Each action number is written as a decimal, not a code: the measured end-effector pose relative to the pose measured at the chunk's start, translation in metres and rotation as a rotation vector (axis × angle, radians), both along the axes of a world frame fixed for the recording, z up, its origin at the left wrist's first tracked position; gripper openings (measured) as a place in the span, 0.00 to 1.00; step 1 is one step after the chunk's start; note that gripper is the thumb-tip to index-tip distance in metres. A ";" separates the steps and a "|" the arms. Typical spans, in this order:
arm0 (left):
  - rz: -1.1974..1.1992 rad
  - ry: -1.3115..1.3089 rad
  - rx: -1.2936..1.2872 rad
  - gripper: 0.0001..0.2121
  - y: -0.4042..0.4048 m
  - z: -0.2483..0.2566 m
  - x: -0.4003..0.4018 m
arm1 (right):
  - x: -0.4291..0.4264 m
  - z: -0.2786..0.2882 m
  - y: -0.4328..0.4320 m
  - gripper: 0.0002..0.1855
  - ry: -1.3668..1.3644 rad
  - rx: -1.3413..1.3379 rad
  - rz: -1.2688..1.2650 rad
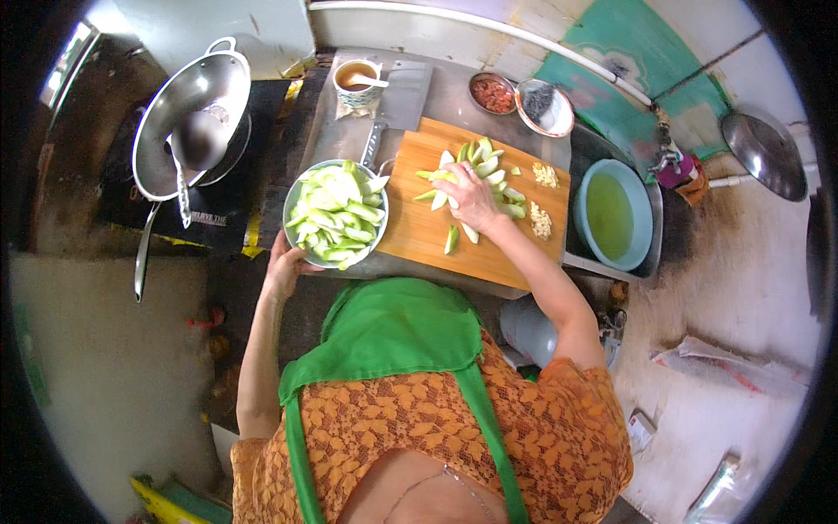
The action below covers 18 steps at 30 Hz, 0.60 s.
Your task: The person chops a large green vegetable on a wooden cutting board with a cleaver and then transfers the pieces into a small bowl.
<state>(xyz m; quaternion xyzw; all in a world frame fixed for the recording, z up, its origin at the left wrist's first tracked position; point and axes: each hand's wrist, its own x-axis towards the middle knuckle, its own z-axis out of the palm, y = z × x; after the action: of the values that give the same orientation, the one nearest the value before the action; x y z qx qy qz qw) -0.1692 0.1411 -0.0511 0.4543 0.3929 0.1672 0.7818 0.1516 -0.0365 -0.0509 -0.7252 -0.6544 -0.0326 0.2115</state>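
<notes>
A round metal bowl (288, 226), heaped with pale green vegetable slices (340, 203), is held at its near left rim by my left hand (288, 263). My right hand (473, 200) reaches down onto more slices (484, 157) on a wooden cutting board (419, 229), its fingers curled over some of them. What lies under the palm is hidden. A few slices lie loose near the hand, one green piece (452, 240) closer to me. Two small piles of chopped garlic (541, 221) sit on the board's right side.
Behind the bowl lies a cleaver (404, 98), beside a cup of brown liquid (357, 82) with a spoon. Small bowls of reddish food (492, 93) and dark food (538, 105) stand behind the board. Left is a wok (196, 85) with a ladle; right, a blue basin (645, 216) in the sink.
</notes>
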 end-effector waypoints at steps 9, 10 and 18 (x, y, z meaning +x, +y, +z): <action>0.151 -0.063 -0.033 0.27 -0.036 0.017 0.010 | 0.015 0.025 0.006 0.21 0.650 0.237 -0.148; 0.152 -0.087 -0.020 0.27 -0.038 0.023 0.015 | 0.016 0.032 0.010 0.20 0.703 0.252 -0.116; 0.037 -0.033 0.011 0.22 -0.062 0.043 0.082 | -0.033 0.092 0.042 0.21 0.685 0.293 0.149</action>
<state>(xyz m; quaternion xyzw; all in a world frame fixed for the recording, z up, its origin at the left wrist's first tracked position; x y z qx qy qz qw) -0.0873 0.0795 -0.0077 0.4486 0.3873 0.1912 0.7825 0.1181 0.0059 0.0412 -0.6066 -0.5852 0.1339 0.5212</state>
